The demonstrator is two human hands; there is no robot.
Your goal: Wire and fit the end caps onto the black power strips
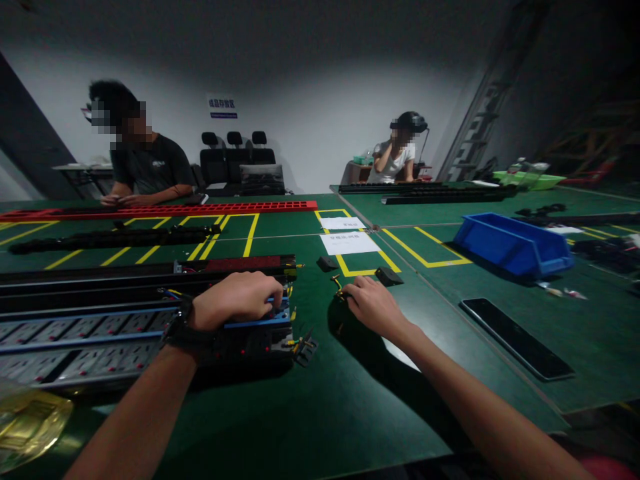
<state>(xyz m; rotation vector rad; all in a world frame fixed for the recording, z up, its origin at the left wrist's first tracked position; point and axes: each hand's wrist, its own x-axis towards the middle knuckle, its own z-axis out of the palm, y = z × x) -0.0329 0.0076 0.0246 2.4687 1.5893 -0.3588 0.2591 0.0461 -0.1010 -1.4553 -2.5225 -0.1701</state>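
On green counter [310, 413], near edge: our left hand [235, 300] clenched over end of power strip [150, 333], wires there not yet tucked. Our right hand [373, 307] pinches small yellow wire [339, 285] beside black caps [389, 276], not yet fitted. More strips behind wait.
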